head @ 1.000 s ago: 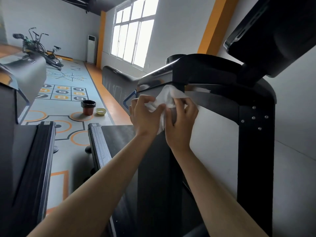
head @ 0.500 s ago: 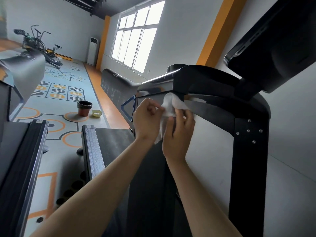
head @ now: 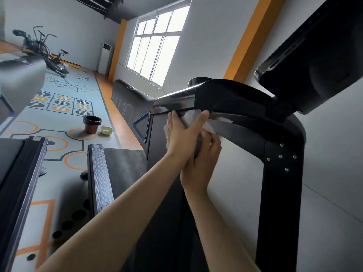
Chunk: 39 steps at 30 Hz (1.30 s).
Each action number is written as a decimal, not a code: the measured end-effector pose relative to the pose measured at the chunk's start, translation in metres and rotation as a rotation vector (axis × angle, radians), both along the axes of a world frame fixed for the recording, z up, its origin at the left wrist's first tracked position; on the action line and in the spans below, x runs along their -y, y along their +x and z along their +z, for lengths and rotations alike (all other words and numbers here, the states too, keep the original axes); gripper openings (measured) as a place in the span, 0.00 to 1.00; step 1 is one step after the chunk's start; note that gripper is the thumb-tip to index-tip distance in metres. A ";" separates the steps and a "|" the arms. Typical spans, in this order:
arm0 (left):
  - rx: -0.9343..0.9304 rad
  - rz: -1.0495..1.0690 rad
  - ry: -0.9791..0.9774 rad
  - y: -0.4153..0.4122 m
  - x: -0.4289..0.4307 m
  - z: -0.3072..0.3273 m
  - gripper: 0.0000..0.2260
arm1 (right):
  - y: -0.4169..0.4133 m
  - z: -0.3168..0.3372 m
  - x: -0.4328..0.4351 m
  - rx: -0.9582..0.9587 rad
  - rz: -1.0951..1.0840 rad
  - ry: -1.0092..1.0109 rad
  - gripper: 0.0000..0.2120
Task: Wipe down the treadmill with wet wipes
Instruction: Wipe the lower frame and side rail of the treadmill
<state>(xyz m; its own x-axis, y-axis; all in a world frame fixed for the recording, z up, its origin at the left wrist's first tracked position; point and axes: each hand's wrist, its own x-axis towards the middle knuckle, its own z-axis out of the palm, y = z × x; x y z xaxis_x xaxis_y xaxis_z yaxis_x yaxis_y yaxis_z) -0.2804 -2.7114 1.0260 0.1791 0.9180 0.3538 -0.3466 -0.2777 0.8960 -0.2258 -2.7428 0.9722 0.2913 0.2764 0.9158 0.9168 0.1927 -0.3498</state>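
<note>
The person's left hand [head: 179,136] lies flat with fingers straight, pressing the white wet wipe [head: 191,114] against the treadmill [head: 280,193] just under its console ledge. The right hand [head: 204,160] sits beside the left wrist, fingers curled. Whether they grip the wipe cannot be told. A bin [head: 91,124] and a yellow bowl [head: 106,130] stand well left of the treadmill.

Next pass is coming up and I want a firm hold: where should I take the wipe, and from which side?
Set the grip on the loose corner of the wipe, coming from the right and below. That corner sticks out free past the left hand, which presses the middle flat against the treadmill. The right hand sits just under it.
</note>
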 end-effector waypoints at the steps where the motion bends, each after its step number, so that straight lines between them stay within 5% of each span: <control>1: -0.065 0.021 0.016 0.000 0.004 0.003 0.50 | 0.000 0.000 0.000 0.005 -0.003 0.004 0.20; 5: -0.141 0.087 -0.005 0.006 -0.004 0.000 0.41 | 0.000 0.000 0.000 -0.018 0.009 0.030 0.17; 17: -0.142 0.073 0.079 0.003 -0.006 -0.018 0.46 | -0.005 0.004 0.005 -0.241 0.206 0.111 0.21; 27: -0.123 0.123 -0.140 0.004 -0.033 -0.025 0.38 | -0.004 0.004 0.004 -0.258 0.189 -0.031 0.30; 30: -0.102 0.279 -0.201 0.004 -0.034 -0.022 0.37 | -0.004 0.005 0.005 -0.282 0.200 -0.045 0.30; 34: 0.004 0.656 0.004 0.005 -0.025 -0.024 0.22 | -0.006 0.005 0.007 -0.293 0.212 -0.059 0.31; 37: 0.068 0.639 0.169 0.005 -0.025 -0.026 0.05 | -0.007 0.006 0.007 -0.301 0.218 -0.074 0.32; 39: 0.066 0.564 0.220 0.003 -0.023 -0.025 0.04 | -0.007 0.007 0.008 -0.315 0.239 -0.076 0.32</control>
